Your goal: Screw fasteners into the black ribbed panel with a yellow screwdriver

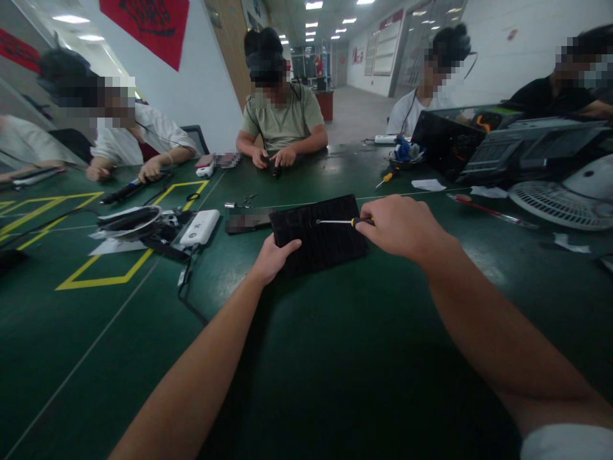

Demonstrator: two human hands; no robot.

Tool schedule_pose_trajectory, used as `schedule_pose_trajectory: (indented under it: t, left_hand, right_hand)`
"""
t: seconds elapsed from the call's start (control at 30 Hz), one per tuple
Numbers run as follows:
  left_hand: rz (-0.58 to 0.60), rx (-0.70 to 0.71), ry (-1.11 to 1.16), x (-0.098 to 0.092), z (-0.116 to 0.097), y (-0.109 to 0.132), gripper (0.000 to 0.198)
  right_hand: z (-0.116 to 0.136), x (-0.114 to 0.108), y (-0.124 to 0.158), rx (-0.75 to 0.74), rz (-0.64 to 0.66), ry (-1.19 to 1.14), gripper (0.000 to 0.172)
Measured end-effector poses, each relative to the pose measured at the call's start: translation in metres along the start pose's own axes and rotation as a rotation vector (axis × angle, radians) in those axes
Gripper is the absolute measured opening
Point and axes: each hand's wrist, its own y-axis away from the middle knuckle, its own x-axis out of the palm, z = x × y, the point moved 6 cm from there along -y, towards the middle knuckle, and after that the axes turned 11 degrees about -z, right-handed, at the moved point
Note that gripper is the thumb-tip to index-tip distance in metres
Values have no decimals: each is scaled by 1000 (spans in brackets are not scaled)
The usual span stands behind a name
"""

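A flat black rectangular panel with a ribbed or recessed face is tilted up in front of me; I cannot tell its kind. My left hand grips its left edge, thumb on the face and the other fingers hidden behind. My right hand is closed around the yellow-and-black handle of a screwdriver. Its thin metal shaft points left, with the tip at a small round spot near the panel's upper middle. A dark flat piece lies just left of the panel, and small metal parts are scattered behind it.
Left on the green table are a white power bank, cables and yellow tape outlines. To the right lie another screwdriver, a red pen-like tool, paper scraps, a white fan and a large dark case. Several people sit around.
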Motion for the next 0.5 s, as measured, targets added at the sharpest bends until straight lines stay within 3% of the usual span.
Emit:
schedule_pose_trajectory:
  t: [0.2, 0.5]
  left_hand:
    - [-12, -3, 2, 1, 2, -2, 63]
    - [-11, 10, 1, 1, 1, -1, 59]
  right_hand:
    - [1, 4, -1, 13, 64, 9, 46]
    - [-3, 6, -1, 12, 26, -32, 35]
